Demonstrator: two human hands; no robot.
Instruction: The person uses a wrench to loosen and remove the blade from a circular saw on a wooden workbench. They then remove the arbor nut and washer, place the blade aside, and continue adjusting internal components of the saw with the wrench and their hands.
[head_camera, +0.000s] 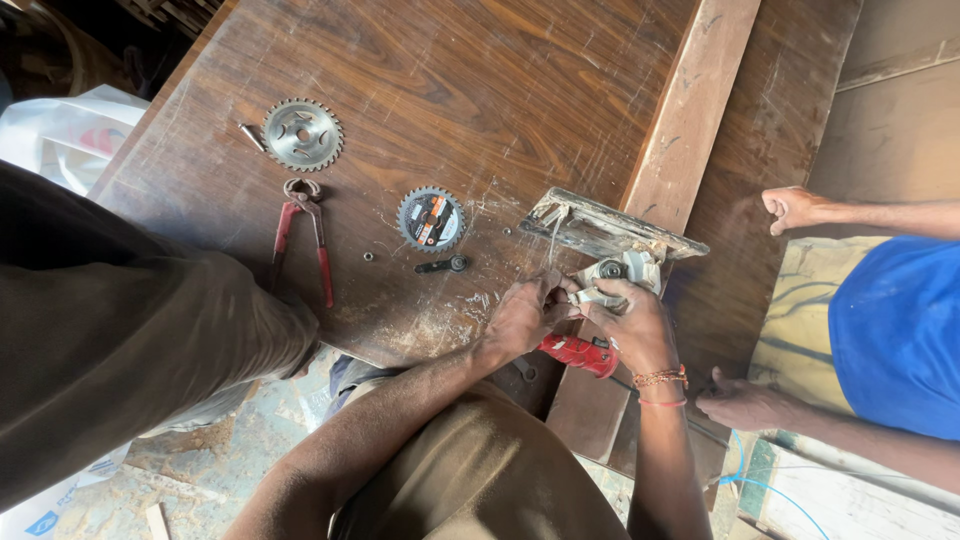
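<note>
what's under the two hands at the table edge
A red power tool with a grey metal head, gripped by the left hand and right hand. Its middle is covered by the hands.

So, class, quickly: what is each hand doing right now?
Left hand: closed, pinching something at the red-handled, grey-headed power tool; what, cannot be told.
Right hand: closed, gripping it.

At your ten o'clock, off the table edge, lies a crumpled white plastic bag (70, 135) with a faint red patch. At table centre, the small toothed saw blade (430, 219) carries a round black-and-orange label (431, 222).
</note>
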